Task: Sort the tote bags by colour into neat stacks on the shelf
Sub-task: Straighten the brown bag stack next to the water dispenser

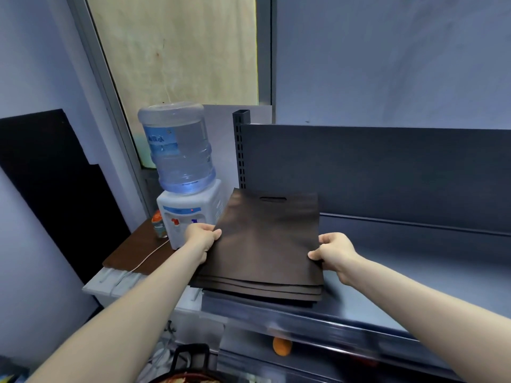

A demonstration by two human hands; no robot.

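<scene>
1. The left hand pinches the left edge of the top tote bag, thumb on top. The right hand pinches the right edge the same way. The hands are well apart, with the bag's full width between them.
2. This dark brown bag lies flat between the hands on a stack of dark brown tote bags. The stack's near edges show below and between the wrists, at the left end of the grey shelf.
3. The bag's long axis runs straight away from the person. Its handle slot is at the far end, beyond both hands and close to the back panel. Each hand holds about midway along its side, and neither is clearly nearer.
4. The near edges of the layers fan out slightly, so the next move probably calls for squaring the top bag over the stack before release.
5. The shelf runs on to the right of the right hand. A water dispenser stands just beside the left hand, on its left.
</scene>
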